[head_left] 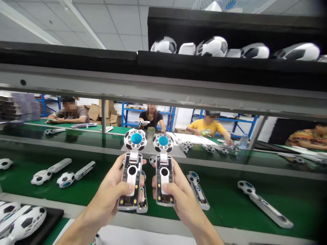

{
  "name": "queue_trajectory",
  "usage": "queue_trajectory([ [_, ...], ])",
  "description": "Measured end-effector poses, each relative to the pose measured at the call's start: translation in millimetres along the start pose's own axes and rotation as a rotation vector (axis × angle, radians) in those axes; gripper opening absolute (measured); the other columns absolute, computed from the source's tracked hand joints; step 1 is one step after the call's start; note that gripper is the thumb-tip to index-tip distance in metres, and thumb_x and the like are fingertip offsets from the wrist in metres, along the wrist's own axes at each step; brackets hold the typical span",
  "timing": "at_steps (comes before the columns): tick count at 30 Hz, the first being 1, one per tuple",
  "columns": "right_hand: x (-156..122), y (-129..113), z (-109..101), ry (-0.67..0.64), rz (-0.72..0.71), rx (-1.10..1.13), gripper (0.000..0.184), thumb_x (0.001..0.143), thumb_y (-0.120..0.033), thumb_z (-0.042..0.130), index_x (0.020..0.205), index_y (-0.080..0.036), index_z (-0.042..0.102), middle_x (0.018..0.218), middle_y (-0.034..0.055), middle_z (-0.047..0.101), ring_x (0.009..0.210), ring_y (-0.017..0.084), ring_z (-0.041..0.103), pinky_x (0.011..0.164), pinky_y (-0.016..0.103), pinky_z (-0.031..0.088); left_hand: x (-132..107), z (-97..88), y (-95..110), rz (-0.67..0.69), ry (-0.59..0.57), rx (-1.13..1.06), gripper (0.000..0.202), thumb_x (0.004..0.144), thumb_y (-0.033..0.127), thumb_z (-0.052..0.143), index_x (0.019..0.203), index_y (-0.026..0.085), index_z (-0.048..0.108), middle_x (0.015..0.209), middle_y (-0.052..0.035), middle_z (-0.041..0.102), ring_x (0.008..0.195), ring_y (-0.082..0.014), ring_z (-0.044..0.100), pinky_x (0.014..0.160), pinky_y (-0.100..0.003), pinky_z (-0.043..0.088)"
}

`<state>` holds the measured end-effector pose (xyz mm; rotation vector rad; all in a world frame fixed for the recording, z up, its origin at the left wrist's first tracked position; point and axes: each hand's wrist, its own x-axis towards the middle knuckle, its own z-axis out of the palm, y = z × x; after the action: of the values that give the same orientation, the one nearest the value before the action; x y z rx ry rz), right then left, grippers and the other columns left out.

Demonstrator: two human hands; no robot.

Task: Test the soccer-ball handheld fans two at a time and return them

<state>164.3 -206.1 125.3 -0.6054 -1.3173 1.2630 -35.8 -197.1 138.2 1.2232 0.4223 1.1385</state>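
Observation:
My left hand (112,190) is closed round the open handle of a soccer-ball-patterned hand fan (133,163), held upright with its blue hub facing me. My right hand (178,192) grips a second, matching fan (164,170) the same way, right beside the first. Both handles show a bare circuit board and a white insert, without a cover. The two fans hang above the green conveyor belt (224,200). Another fan handle lies on the belt just behind my left hand's fan, partly hidden.
More soccer-ball fans lie on the belt: two at left (51,173), one at centre right (198,189), one at far right (264,204). A black tray (48,217) with fan shells sits bottom left. Ball-shaped shells line the overhead shelf (212,46). Several people sit across the line.

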Motion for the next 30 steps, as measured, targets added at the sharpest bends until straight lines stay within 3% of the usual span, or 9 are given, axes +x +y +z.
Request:
queue_trajectory([
  [4, 0, -6, 0, -0.026, 0.001, 0.015, 0.056, 0.083, -0.022, 0.062, 0.135, -0.022, 0.040, 0.092, 0.0047, 0.067, 0.070, 0.018, 0.062, 0.062, 0.028, 0.049, 0, 0.0, 3, 0.000, 0.038, -0.032, 0.062, 0.076, 0.027, 0.073, 0.133, 0.025, 0.047, 0.087, -0.0035, 0.065, 0.064, -0.0158, 0.063, 0.059, -0.026, 0.049],
  [9, 0, -12, -1, -0.035, -0.019, 0.010, 0.061, 0.076, -0.019, 0.069, 0.131, -0.024, 0.044, 0.095, 0.0037, 0.065, 0.070, 0.016, 0.061, 0.062, 0.027, 0.048, -2, 2.8, 4, 0.011, 0.034, -0.045, 0.073, 0.068, 0.025, 0.080, 0.133, 0.028, 0.046, 0.092, -0.0032, 0.066, 0.069, -0.0161, 0.064, 0.059, -0.024, 0.049],
  [16, -4, -12, -2, -0.008, -0.009, -0.015, 0.062, 0.084, -0.026, 0.067, 0.138, -0.023, 0.038, 0.093, 0.0051, 0.067, 0.068, 0.016, 0.061, 0.059, 0.026, 0.047, -4, 5.0, 1, 0.029, -0.003, -0.020, 0.065, 0.078, 0.027, 0.075, 0.133, 0.027, 0.042, 0.091, -0.0039, 0.065, 0.067, -0.0150, 0.064, 0.056, -0.022, 0.048],
  [30, -9, -7, 4, -0.027, -0.012, -0.010, 0.071, 0.085, -0.029, 0.067, 0.145, -0.027, 0.030, 0.097, 0.0063, 0.067, 0.073, 0.021, 0.064, 0.066, 0.035, 0.053, -7, 8.1, -2, 0.058, -0.049, -0.055, 0.063, 0.078, 0.025, 0.075, 0.132, 0.027, 0.043, 0.092, -0.0044, 0.066, 0.067, -0.0163, 0.066, 0.058, -0.025, 0.051],
])
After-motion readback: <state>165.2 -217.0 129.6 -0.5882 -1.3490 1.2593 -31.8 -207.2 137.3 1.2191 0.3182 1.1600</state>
